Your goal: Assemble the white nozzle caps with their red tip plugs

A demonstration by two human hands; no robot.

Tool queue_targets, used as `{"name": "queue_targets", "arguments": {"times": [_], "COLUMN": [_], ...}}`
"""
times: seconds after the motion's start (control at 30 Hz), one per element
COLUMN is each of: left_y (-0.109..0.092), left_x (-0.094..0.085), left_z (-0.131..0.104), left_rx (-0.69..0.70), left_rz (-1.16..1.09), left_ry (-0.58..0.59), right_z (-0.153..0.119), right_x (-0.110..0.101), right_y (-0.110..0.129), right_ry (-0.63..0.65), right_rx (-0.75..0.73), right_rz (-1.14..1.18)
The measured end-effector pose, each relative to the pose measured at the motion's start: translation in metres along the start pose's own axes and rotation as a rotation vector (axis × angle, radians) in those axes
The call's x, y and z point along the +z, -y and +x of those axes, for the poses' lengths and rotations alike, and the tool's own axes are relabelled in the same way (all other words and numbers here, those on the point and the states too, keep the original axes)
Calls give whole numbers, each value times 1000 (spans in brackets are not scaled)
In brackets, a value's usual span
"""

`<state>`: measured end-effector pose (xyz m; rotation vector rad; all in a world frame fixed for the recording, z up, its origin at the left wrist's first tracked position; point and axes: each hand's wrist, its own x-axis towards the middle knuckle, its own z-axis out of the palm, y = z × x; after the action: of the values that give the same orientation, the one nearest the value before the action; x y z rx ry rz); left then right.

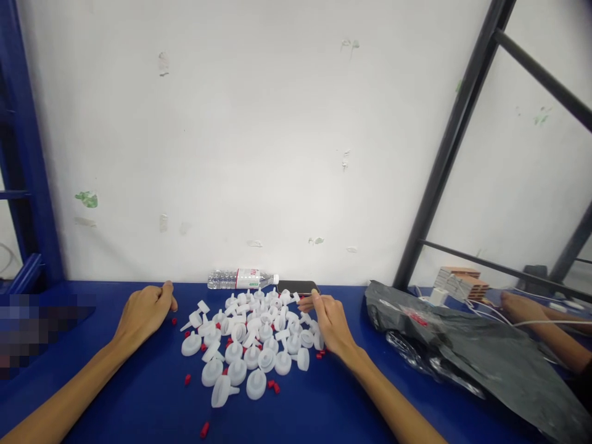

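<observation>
A pile of white plastic nozzle caps (237,372), each with a round base and a narrow spout, spreads over the blue table. Small red caps (204,430) lie scattered among and around them. My left hand (145,310) rests on the table left of the pile, fingers curled in a loose fist, with nothing seen in it. At the pile's right edge, my right hand (332,317) has its fingers stretched out over the nearest white pieces. It does not appear to hold any; its palm is hidden.
A clear water bottle (231,279) lies on its side along the wall, beside a dark phone (296,287). To the right sprawls a grey plastic bag (444,345). Beyond a black metal frame (444,154) are bricks (462,283), cables and another person's arm (550,327).
</observation>
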<state>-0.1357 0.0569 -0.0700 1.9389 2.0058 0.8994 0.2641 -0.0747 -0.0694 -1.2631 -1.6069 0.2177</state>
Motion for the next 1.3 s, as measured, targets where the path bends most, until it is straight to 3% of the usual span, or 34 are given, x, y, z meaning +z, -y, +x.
{"name": "queue_targets", "arguments": {"times": [0.37,1.03,1.3], "left_y": [1,1,0], "left_x": [1,1,0], "left_z": [1,2,1], "left_rx": [3,9,-12], "left_rz": [1,-2,11], "left_ry": [-7,11,5], "right_z": [-1,-6,-14], "right_x": [0,4,0], "right_y": [-5,12,43], "right_ry": [58,175,437], "right_rx": [-37,-174,-217], "right_rz": [-134,-260,-195]}}
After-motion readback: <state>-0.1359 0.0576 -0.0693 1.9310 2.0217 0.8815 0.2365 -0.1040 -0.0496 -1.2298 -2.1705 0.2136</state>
